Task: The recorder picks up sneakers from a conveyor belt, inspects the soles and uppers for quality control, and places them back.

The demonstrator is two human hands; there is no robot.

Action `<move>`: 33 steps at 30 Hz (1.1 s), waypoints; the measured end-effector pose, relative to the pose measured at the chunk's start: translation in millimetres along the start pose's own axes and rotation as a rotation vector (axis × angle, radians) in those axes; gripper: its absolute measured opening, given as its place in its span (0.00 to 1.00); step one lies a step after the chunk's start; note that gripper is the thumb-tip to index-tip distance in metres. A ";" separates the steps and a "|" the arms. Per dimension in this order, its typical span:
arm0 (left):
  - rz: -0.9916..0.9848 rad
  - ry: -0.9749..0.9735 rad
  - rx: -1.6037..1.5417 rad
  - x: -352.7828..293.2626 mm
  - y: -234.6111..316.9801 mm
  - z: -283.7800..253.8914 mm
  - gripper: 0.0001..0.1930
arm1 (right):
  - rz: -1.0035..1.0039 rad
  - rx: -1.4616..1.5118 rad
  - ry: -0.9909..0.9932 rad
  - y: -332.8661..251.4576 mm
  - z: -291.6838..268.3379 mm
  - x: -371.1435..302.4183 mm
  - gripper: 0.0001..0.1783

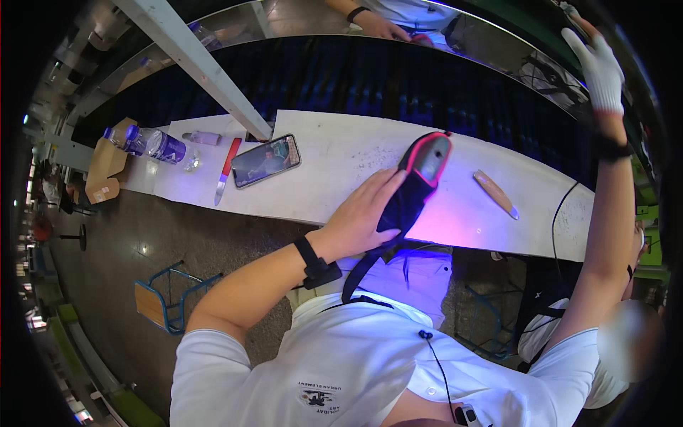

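Note:
A black shoe [407,206] with a bright pink edge stands tilted over the near edge of the white worktop. Its grey underside [432,158], with a dark hole in it, faces up and away from me. My bare left hand [366,210] is closed round the shoe's side. My right hand [599,75], in a white glove, is raised far up at the right. Its thumb sticks out, and its fingers seem closed on a slim brownish thing, too small to make out. A wooden-handled blade [494,192] lies on the worktop right of the shoe.
On the white worktop [320,160] lie a phone [267,162] with a lit screen and a red-handled knife [226,172]. Plastic bottles [165,148] stand beside a cardboard box [107,167]. A metal post [203,71] rises there. A co-worker's hand [384,28] shows across the dark belt [320,78].

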State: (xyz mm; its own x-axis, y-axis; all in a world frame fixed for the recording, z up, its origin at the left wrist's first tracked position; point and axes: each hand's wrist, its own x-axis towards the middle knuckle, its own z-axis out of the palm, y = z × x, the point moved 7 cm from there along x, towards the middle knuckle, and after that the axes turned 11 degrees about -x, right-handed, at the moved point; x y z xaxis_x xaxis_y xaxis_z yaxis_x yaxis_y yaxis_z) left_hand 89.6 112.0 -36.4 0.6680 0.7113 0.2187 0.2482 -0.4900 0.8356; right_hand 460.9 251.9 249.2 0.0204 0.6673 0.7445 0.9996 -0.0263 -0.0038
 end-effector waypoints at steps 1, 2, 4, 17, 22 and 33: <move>0.082 0.041 -0.001 -5.7 -0.3 6.6 0.56 | 0.056 -0.360 -0.143 32.2 20.2 14.3 0.33; 0.046 0.108 -0.045 -10.4 -9.6 13.0 0.55 | 0.119 -0.720 -0.417 71.6 47.0 25.0 0.36; 0.011 0.192 -0.083 -17.8 -21.4 27.4 0.55 | 0.288 -0.274 -0.568 132.0 82.4 24.5 0.32; 0.279 -0.152 0.311 -64.5 6.2 39.5 0.40 | -0.298 -0.101 0.235 10.5 -13.7 -40.8 0.15; 0.686 -0.161 0.485 -50.1 17.3 35.3 0.27 | -0.314 0.326 0.117 -39.9 -123.6 -181.7 0.24; 0.272 0.521 -0.214 35.4 108.5 -67.1 0.22 | 0.516 0.891 -0.069 -25.8 -59.9 -302.4 0.17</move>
State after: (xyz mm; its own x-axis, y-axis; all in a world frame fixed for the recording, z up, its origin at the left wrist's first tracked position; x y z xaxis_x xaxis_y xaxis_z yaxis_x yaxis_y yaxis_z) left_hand 93.1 117.8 95.8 0.2440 0.7540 0.6099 -0.0647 -0.6149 0.7860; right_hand 427.8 6.3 64.2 0.4231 0.7734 0.4721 0.5186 0.2205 -0.8261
